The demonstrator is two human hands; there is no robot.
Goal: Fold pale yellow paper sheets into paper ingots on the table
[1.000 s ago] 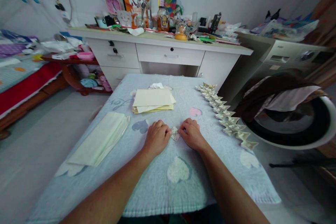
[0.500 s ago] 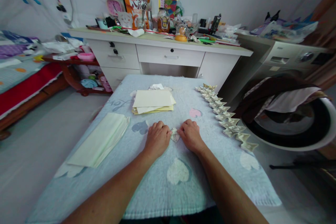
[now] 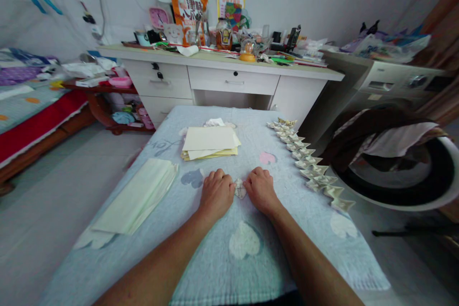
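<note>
A small folded piece of paper (image 3: 240,189) lies on the cloth-covered table between my two hands. My left hand (image 3: 218,192) has its fingers curled, with thumb and fingertips pinching the paper's left edge. On the opposite edge, my right hand (image 3: 261,188) pinches it in the same way. A stack of cream paper sheets (image 3: 208,138) lies beyond my hands. To the left sits a pile of long, pale green-white folded paper (image 3: 136,196). Folded paper boats (image 3: 304,155) form a line along the table's right side.
A blue cloth with heart patterns (image 3: 193,267) covers the table. Behind it stands a white desk (image 3: 233,79) crowded with jars, an orange bag (image 3: 188,7) and a pink clock (image 3: 158,17). At right is a washing machine (image 3: 362,81) with clothes hanging from its open door.
The view has tilted slightly upward, so everything sits a little lower. Both hands stay at the folded paper with nearly the same grip.
</note>
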